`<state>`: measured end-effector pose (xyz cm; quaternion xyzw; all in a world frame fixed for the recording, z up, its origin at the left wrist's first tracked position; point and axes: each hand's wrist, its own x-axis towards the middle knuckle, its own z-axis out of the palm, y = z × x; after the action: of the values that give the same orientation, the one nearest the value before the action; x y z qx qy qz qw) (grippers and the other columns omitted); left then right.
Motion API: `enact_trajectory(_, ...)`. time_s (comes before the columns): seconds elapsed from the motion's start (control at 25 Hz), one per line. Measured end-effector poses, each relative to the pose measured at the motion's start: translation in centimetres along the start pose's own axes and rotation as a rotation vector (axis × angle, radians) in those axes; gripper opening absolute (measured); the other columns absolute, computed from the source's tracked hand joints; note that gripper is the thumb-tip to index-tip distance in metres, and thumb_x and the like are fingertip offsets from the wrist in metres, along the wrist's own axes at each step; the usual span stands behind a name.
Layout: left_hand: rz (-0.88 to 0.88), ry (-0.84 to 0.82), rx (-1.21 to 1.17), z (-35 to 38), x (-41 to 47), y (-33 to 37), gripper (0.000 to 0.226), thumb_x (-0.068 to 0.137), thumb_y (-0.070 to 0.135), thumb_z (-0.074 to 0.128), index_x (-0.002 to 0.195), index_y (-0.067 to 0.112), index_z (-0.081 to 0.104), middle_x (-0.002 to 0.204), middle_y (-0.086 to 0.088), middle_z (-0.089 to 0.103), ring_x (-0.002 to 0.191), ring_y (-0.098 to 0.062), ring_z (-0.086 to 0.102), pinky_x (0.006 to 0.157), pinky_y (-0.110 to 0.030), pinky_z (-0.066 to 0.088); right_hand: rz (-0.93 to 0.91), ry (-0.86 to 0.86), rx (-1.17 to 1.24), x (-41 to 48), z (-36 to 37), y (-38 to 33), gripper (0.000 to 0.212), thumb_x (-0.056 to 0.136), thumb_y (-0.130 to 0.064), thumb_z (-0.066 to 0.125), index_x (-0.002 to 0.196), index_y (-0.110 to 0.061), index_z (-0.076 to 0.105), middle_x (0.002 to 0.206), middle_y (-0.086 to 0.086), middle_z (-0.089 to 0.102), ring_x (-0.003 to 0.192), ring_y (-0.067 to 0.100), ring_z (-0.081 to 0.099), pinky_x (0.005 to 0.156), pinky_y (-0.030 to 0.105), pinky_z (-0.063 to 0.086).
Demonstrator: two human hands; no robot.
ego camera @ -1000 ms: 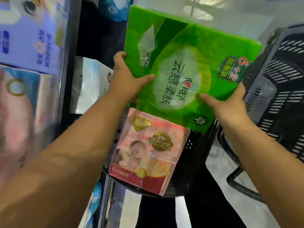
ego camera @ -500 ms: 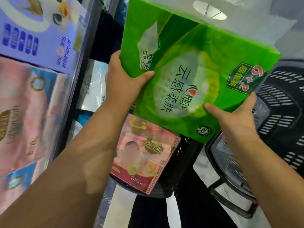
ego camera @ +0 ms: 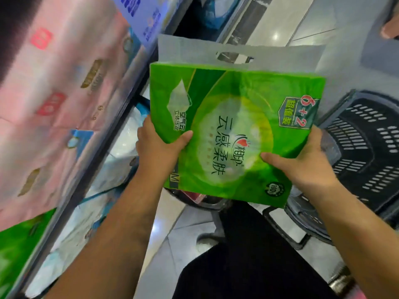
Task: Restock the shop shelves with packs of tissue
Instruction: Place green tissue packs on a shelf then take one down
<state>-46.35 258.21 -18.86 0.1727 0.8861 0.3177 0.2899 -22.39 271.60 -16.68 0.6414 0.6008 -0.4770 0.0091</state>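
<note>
1. In the shop aisle, just beside the shelving, a person holds a green tissue pack (ego camera: 235,134) up in front of them with both hands. It is in the air over the floor and not on any shelf.
2. The left hand (ego camera: 159,147) grips the pack's lower left edge, with the thumb laid across the front and the fingers hidden behind.
3. The right hand (ego camera: 306,165) clamps the lower right corner the same way, thumb on the printed face.
4. The front reads "云感柔肤" under a heart and "相印". A badge in the upper right corner says "6+2" and "超值装", and a small "100" mark sits near the bottom.
5. A white carry flap (ego camera: 269,55) with a cut-out handle stands above the green.
6. To the left, the shelf rail (ego camera: 97,152) fronts blurred pink packs (ego camera: 54,100), and another green pack (ego camera: 19,251) lies lower down.
7. To the right stands a black slotted basket (ego camera: 367,152).
</note>
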Motion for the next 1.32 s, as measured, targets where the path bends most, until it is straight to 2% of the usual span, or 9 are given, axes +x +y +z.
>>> enact_trajectory(0.08,-0.065,0.044,-0.060,-3.3,-4.2,-3.3,0.083,0.068,0.044,0.082,0.136,0.025,0.039,0.127,0.002,0.043,0.111,-0.009,0.042,0.095,-0.025,0.035,-0.060,-0.057,-0.063,-3.7,1.6,-0.9,0.103,0.064,-0.038,0.086,0.141,-0.030,0.020,0.117,-0.009,0.053,0.113,0.025,0.056,0.098,0.048,0.046)
enact_trajectory(0.2,-0.153,0.110,-0.177,-8.9,-10.9,-8.2,0.082,0.073,0.038,0.080,0.139,0.028,0.033,0.132,0.005,0.047,0.114,-0.010,0.047,0.096,-0.027,0.038,-0.180,-0.155,-0.196,-9.8,4.1,-2.7,0.101,0.066,-0.038,0.086,0.142,-0.030,0.020,0.114,-0.009,0.053,0.108,0.023,0.056,0.095,0.043,0.046)
enact_trajectory(0.4,-0.287,0.295,-0.280,-19.5,-24.3,-14.4,0.086,0.074,0.039,0.079,0.142,0.024,0.028,0.120,0.009,0.054,0.109,-0.013,0.053,0.094,-0.029,0.042,-0.448,-0.315,-0.388,-22.6,8.1,-7.2,0.101,0.067,-0.039,0.085,0.143,-0.026,0.021,0.122,0.000,0.056,0.114,0.028,0.056,0.083,0.034,0.040)
enact_trajectory(0.6,-0.274,0.515,-0.347,-28.9,-37.0,-17.4,0.077,0.075,0.026,0.080,0.137,0.017,0.035,0.113,0.010,0.056,0.103,-0.011,0.055,0.083,-0.016,0.040,-0.680,-0.410,-0.476,-34.5,10.9,-10.8,0.106,0.059,-0.046,0.086,0.142,-0.023,0.024,0.131,0.005,0.056,0.117,0.029,0.056,0.093,0.040,0.045)
enact_trajectory(0.68,-0.264,0.615,-0.349,-32.2,-41.6,-17.9,0.079,0.075,0.031,0.079,0.138,0.020,0.033,0.114,0.013,0.054,0.104,-0.008,0.052,0.084,-0.018,0.039,-0.770,-0.461,-0.457,-38.9,11.9,-12.1,0.107,0.057,-0.044,0.087,0.141,-0.025,0.024,0.130,0.003,0.055,0.116,0.028,0.056,0.095,0.043,0.046)
enact_trajectory(0.76,-0.258,0.693,-0.309,-35.2,-45.6,-18.0,0.082,0.074,0.039,0.078,0.140,0.026,0.030,0.117,0.016,0.052,0.105,-0.007,0.051,0.086,-0.024,0.039,-0.862,-0.490,-0.424,-43.0,12.2,-13.5,0.101,0.058,-0.038,0.089,0.138,-0.025,0.027,0.122,0.000,0.056,0.112,0.024,0.056,0.092,0.039,0.046)
enact_trajectory(0.92,-0.269,0.806,-0.252,-40.0,-51.1,-16.8,0.089,0.070,0.048,0.077,0.142,0.028,0.028,0.126,0.011,0.055,0.111,-0.015,0.054,0.090,-0.033,0.044,-1.018,-0.521,-0.441,-49.5,11.5,-16.4,0.099,0.059,-0.035,0.090,0.135,-0.025,0.027,0.113,-0.001,0.059,0.105,0.025,0.060,0.085,0.039,0.048)
enact_trajectory(1.12,-0.222,0.951,-0.197,-46.0,-54.4,-14.1,0.087,0.067,0.051,0.079,0.137,0.032,0.030,0.112,0.018,0.052,0.110,-0.017,0.058,0.090,-0.038,0.048,-1.210,-0.543,-0.377,-54.3,10.7,-21.3,0.107,0.055,-0.032,0.091,0.137,-0.028,0.024,0.115,-0.003,0.056,0.104,0.022,0.058,0.084,0.039,0.048)
enact_trajectory(1.32,-0.199,1.117,-0.130,-52.0,-55.5,-10.3,0.085,0.069,0.047,0.078,0.138,0.033,0.032,0.104,0.021,0.048,0.096,-0.007,0.049,0.073,-0.022,0.038,-1.380,-0.555,-0.285,-58.0,9.5,-28.0,0.104,0.054,-0.030,0.091,0.136,-0.023,0.026,0.107,-0.008,0.051,0.092,0.016,0.051,0.075,0.032,0.040)
